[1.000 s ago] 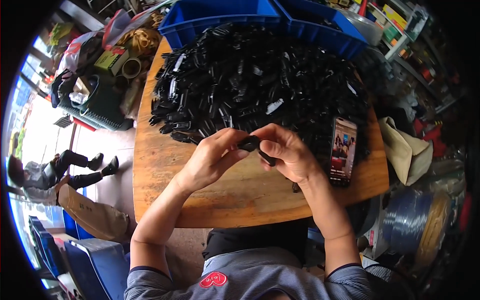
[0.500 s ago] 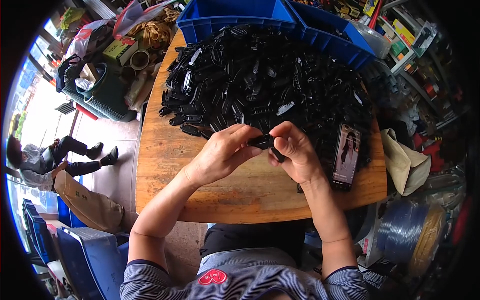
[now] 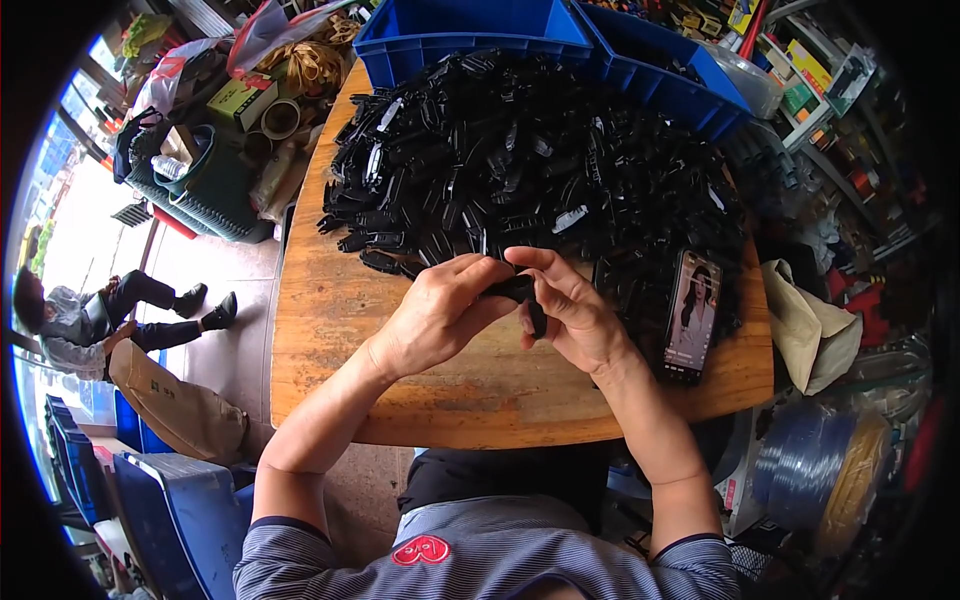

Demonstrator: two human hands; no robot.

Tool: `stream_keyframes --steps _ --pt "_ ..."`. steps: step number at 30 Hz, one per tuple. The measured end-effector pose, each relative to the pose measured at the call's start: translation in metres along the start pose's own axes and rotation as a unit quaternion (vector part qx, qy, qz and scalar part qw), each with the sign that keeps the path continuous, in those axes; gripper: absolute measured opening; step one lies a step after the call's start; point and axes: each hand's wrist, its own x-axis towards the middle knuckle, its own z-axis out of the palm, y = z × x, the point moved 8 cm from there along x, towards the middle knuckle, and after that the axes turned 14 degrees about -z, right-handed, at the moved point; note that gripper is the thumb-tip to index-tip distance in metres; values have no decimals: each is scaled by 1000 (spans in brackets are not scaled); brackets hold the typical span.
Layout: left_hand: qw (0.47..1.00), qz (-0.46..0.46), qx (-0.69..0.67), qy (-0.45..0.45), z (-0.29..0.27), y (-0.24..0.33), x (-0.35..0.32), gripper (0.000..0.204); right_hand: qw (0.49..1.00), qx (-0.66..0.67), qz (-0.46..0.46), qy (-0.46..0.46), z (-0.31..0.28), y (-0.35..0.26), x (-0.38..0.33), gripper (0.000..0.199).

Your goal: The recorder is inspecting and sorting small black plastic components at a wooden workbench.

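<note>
Both hands stayed pinching black clip near table edge.

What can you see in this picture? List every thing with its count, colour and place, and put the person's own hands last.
black plastic parts: large heap, too many to count, black, far half of the table
wooden table: one, brown, centre
blue bins: two, blue, far edge of the table
phone: one, screen lit, right of the hands
seated person: one, on the floor, far left
small black part: one, black, gripped by both hands
left hand: on the part
right hand: on the part
</note>
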Motion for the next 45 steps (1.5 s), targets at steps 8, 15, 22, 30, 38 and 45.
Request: stream_keyframes --steps 8,15,22,30,38,45 --pt "893 -191 -369 -174 35 -37 -2 40 940 -262 -220 -5 21 -34 -1 36" --pt "862 -159 -475 -78 -11 -33 6 44 874 -368 -295 121 -7 -72 -3 30" --pt "833 -158 -515 125 -59 -53 6 24 647 -701 -297 -39 14 -50 3 16" --pt "962 -146 226 39 -67 -52 -3 10 634 -757 -149 -56 0 -50 0 13" --pt "931 -193 305 -63 -28 -70 -4 29 679 -702 -167 -133 16 -26 -3 31" --pt "964 -94 224 -107 -16 -56 -6 18 852 -509 -111 -46 11 -46 -2 29"
